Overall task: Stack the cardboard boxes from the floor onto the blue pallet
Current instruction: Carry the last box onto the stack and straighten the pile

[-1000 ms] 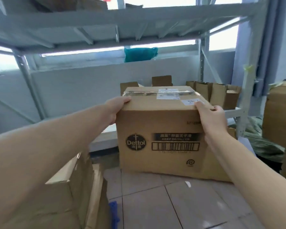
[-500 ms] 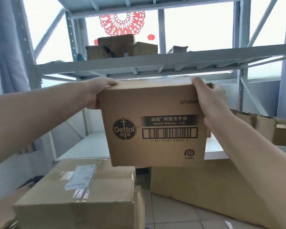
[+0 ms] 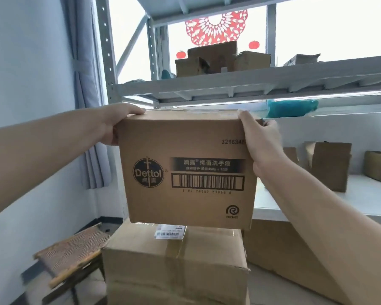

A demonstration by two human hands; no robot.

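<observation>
Cardboard fills your view: you hold the Dettol box [image 3: 187, 170] upright in the air, long axis running left to right, printed face toward you. Your left hand [image 3: 117, 122] and right hand [image 3: 260, 139] clamp its upper corners. It hangs just above a taped box [image 3: 176, 265] bearing a white shipping label [image 3: 169, 232]. You can read "Dettol", a barcode and "321634".

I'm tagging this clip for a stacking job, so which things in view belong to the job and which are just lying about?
Part of the job:
- Dettol box, held by the left hand and right hand
- taped box right below it

Lying about:
- wooden stool
- metal shelving with small boxes
- teal bag
- curtain
</observation>
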